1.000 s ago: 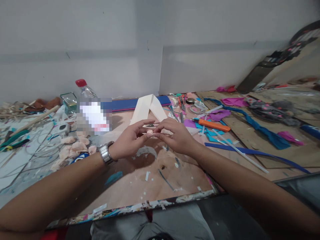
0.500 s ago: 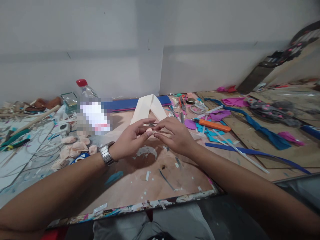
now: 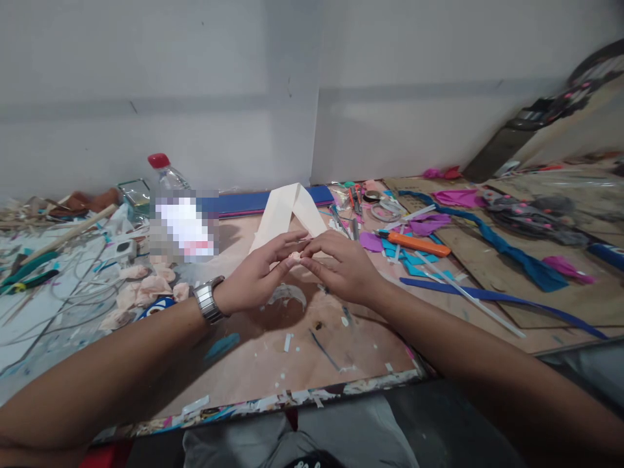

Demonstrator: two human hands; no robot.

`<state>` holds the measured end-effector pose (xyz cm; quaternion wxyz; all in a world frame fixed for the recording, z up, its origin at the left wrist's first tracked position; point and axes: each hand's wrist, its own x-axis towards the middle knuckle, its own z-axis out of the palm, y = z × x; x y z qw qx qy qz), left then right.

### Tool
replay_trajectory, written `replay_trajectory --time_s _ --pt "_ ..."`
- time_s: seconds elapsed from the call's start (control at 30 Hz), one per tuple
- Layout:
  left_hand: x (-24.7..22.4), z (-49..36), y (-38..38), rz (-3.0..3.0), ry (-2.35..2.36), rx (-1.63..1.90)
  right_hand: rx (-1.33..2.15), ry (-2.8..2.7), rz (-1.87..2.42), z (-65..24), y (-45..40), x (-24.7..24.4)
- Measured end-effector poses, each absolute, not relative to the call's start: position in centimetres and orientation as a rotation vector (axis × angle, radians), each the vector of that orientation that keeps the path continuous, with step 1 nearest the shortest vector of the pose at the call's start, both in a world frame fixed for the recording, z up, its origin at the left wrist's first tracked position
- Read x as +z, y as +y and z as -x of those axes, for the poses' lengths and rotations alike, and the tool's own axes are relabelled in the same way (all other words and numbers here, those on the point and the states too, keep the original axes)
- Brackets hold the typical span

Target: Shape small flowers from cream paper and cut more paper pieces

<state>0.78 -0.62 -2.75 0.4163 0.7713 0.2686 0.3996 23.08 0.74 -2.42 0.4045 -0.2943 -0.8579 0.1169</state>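
"Fingers of the right hand (image 3: 348,268) have been brought slightly closer to those of the left hand (image 3: 253,276) since the earlier frame in the head view; what is being held?"

"One small pale-pink piece (image 3: 295,256) is pinched where the fingertips of both hands are met; each hand is curled, with only a narrow gap left between thumb and fingers; its shape is mostly hidden."

"And where is it held?"

"Above the table (image 3: 351,351), before a folded cream strip (image 3: 275,211); crumpled pale-pink pieces (image 3: 149,289) are seen near the watch (image 3: 209,300); an orange cutter (image 3: 419,244) is seen beside blue scraps (image 3: 412,268)."
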Motion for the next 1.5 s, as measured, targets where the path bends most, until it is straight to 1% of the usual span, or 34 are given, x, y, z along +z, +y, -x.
replay_trajectory --time_s 0.17,0.5,0.77,0.87,1.03,1.13,1.27,1.5 --pt "-2.6 -0.7 -0.6 -2.024 0.664 0.985 0.286 -2.158 0.736 -23.0 0.6 -2.3" --pt "-2.3 -0.6 -0.8 -1.990 0.671 0.968 0.339 -2.154 0.777 -22.9 0.3 -2.1" --pt "-2.4 -0.8 -0.9 -1.923 0.696 0.971 0.297 -2.222 0.618 -22.8 0.5 -2.5" --pt "-2.0 -0.9 -1.0 -1.807 0.674 0.939 0.434 -2.154 0.683 -22.7 0.3 -2.3" --pt "-1.5 -0.9 -0.9 -1.705 0.732 0.976 0.894 -1.857 0.793 -22.6 0.3 -2.0" --pt "-1.4 -1.0 -0.9 -1.676 0.742 1.003 1.095 -1.720 0.788 -22.5 0.5 -2.2" --pt "-1.1 -1.1 -1.0 -1.649 0.779 1.037 1.217 -1.655 0.787 -22.3 0.5 -2.3" --pt "-0.8 -1.3 -1.3 -1.688 0.822 1.084 1.296 -1.624 0.765 -22.2 0.3 -2.3"
